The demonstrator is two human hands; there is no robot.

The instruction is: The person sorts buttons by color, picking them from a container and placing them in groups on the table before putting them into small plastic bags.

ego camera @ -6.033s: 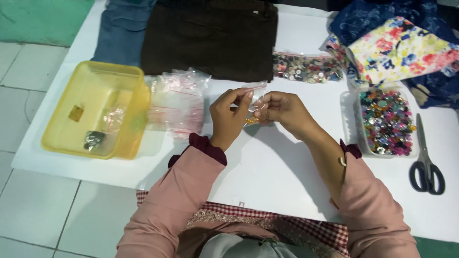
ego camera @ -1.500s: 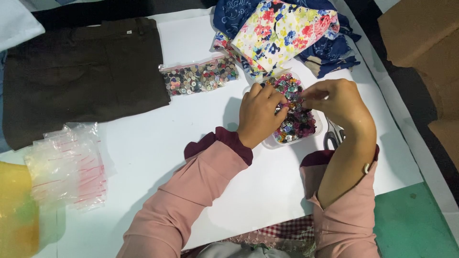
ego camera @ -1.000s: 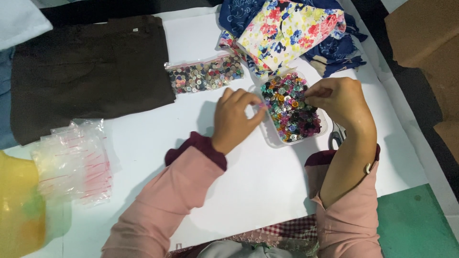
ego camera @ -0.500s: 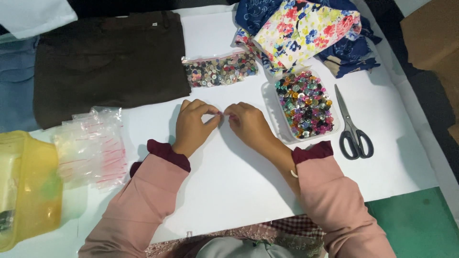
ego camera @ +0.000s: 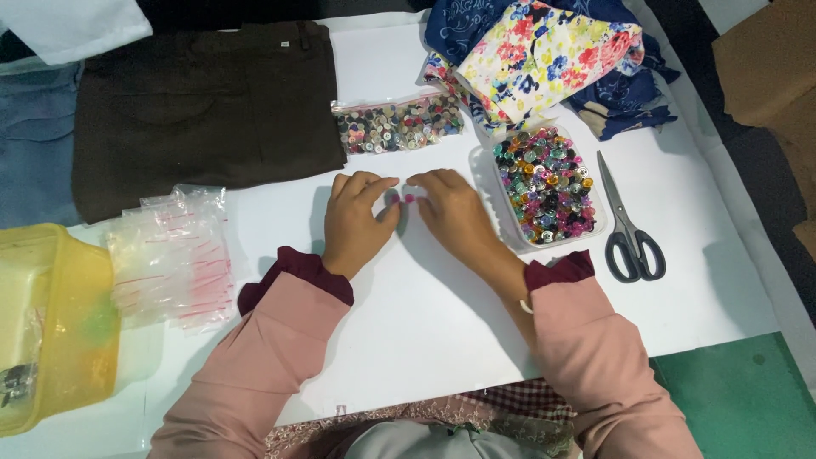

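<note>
Left hand: the left hand (ego camera: pixel 355 223) rests palm down on the white sheet (ego camera: pixel 425 314) at the middle of the frame, fingers curled narrow, thumb and forefinger tips touching a small pink button (ego camera: pixel 395 201); whether it is pinched or only pressed I cannot tell.
Right hand: the right hand (ego camera: pixel 455 214) lies just beside it, fingers bent in, tips at a second pink button (ego camera: pixel 409 199); grip equally unclear.
Pink buttons: two, side by side between the fingertips, flat on the sheet, apparently kept apart from the rest so they can be seen singly.
Button tray: a clear tray (ego camera: pixel 478 170) heaped with mixed coloured buttons, right of the right hand, near enough to pick from.
Button bag: a clear bag of buttons (ego camera: pixel 399 126) above the hands, lying flat, touching the dark trousers.
Scissors: black-handled scissors (ego camera: pixel 627 223) at the right, closed, handles toward the person.
Small bags: a loose pile of empty clear bags (ego camera: pixel 174 255) with red strips, left of the left arm.
Yellow tub: a yellow tub (ego camera: pixel 81 323) at the lower left edge, with something small and dark inside.
Cloth: dark brown trousers (ego camera: pixel 204 102) upper left; floral fabric (ego camera: pixel 544 59) over blue fabric, upper right.
</note>
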